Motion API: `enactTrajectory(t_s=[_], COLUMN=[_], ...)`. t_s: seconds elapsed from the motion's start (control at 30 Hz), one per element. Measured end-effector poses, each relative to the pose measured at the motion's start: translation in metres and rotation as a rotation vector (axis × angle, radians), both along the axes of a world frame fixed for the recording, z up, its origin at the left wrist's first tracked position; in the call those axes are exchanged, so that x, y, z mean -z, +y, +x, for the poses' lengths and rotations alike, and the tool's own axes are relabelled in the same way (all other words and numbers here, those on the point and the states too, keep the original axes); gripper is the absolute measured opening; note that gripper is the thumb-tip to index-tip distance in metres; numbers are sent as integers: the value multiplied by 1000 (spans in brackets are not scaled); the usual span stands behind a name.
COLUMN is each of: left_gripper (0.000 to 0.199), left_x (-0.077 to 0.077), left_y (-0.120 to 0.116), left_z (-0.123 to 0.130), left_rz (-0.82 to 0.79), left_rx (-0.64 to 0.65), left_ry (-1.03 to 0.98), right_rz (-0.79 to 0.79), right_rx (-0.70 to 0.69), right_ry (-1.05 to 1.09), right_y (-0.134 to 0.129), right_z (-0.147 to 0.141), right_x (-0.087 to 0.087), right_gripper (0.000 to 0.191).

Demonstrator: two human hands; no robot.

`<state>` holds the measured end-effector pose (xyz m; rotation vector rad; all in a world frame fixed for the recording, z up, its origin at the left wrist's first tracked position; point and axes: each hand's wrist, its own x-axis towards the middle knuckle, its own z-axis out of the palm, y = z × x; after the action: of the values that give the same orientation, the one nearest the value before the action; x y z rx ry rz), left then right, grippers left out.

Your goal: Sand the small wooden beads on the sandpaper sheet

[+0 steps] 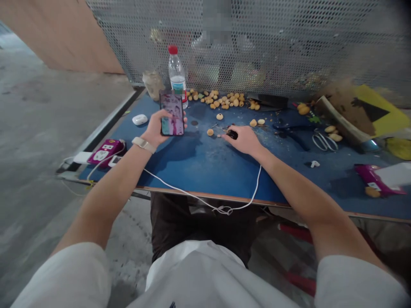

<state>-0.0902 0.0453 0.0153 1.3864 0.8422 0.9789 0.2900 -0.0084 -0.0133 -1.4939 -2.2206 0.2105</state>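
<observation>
My left hand (160, 124) is wrapped round a smartphone (172, 116), held upright above the table with its screen lit and my thumb across it. My right hand (244, 139) rests low over the blue table (205, 162), its fingers curled round a small black object (231, 134) whose kind I cannot make out. Close to those fingertips lie a small round tan fruit (210, 132) and thin metal pieces (214, 125). Another tan fruit with a dark hole (219, 116) sits farther back.
Behind stand a water bottle (177, 75) and several tan fruits (224, 100) along a perforated metal screen (257, 47). Scissors (324, 142), dark-handled pliers (295, 134) and a cardboard box (340, 115) are to the right. A white cable (192, 196) droops over the front edge; a white earbud case (140, 119) lies left.
</observation>
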Motion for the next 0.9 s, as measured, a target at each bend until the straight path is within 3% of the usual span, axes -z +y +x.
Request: enactTrajectory(t_s=[0.2, 0.5, 0.9], left_gripper=[61, 69, 75], left_x=[13, 18, 17], left_y=[-17, -17, -16], left_z=[19, 20, 18], left_rz=[125, 104, 62], left_rx=[7, 28, 70], left_ry=[-85, -117, -85], right_rz=[-3, -2, -8], right_rx=[-2, -7, -4], right_ry=[21, 11, -2], right_y=[-1, 0, 4], right_z=[1, 5, 6], right_x=[0, -1, 4], right_gripper=[51, 44, 57])
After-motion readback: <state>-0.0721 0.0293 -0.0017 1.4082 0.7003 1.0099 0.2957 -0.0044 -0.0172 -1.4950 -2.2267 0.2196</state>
